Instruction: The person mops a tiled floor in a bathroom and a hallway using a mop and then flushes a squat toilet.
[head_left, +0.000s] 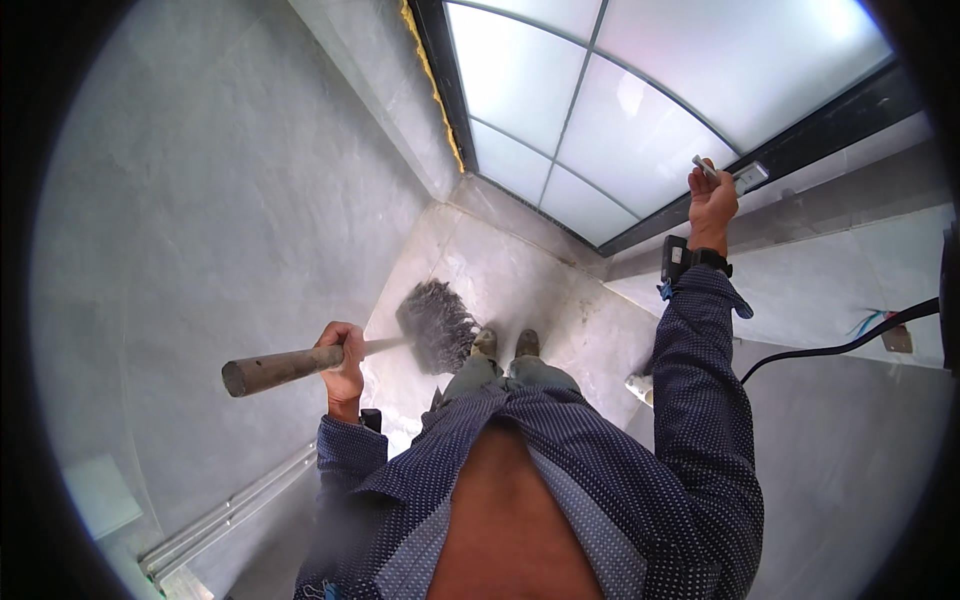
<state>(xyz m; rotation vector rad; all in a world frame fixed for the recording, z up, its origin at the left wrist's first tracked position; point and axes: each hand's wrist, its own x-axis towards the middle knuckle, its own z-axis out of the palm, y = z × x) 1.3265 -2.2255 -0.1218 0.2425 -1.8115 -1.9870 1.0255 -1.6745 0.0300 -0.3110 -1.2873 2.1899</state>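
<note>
My left hand [343,362] is closed round the thick wooden handle of a broom [437,325]. The handle's end sticks out to the left, and its dark, frayed head hangs low over the floor beside my shoes. Out to the far right, my right hand [712,205] has its fingers curled round a metal door handle [703,166]. That handle belongs to a frosted glass door [640,115] with a black frame and thin dividing bars. Both wrists carry dark straps with small black boxes.
Grey marble-look walls [230,200] rise at the left. Yellow foam [436,95] lines the door frame's left edge. A black cable [845,345] and coloured wires at a wall box [897,338] show at the right. Long pale strips [235,510] lie at the lower left.
</note>
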